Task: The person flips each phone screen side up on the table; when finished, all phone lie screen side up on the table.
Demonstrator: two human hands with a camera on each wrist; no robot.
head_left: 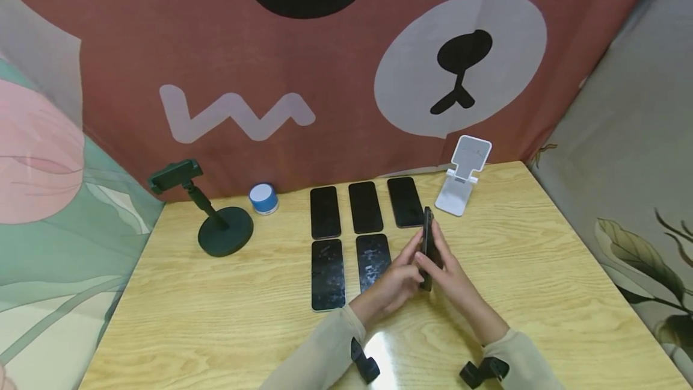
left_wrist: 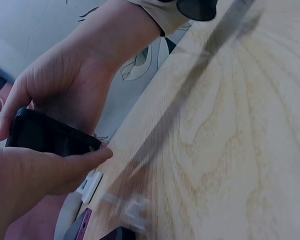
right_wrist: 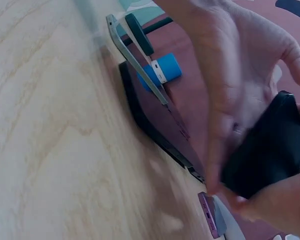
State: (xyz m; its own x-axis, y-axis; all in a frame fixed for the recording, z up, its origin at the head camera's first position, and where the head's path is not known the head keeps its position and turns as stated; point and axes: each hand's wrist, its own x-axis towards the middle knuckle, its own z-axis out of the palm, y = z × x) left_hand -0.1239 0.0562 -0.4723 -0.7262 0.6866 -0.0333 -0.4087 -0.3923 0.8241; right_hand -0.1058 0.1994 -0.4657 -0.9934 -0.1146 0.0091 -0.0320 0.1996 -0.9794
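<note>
A dark smartphone (head_left: 428, 251) stands on edge between both hands, above the table's middle right. My right hand (head_left: 452, 275) grips it, thumb on the near face and fingers along the other side. The left hand (head_left: 391, 287) lies against the phone's left side; in the right wrist view its fingers reach down fairly straight, with the thumb spread away from the phone. Several dark phones lie flat in two rows: a back-row phone (head_left: 405, 201) beyond the hands, and a front-row phone (head_left: 373, 257) partly hidden by the left hand. Another front-row phone (head_left: 328, 274) shows streaky reflections.
A white folding phone stand (head_left: 462, 176) is at the back right. At the back left are a dark green phone holder (head_left: 224, 230) on a round base and a blue-and-white cylinder (head_left: 263, 198). Patterned cloth hangs behind the wooden table (head_left: 216, 318).
</note>
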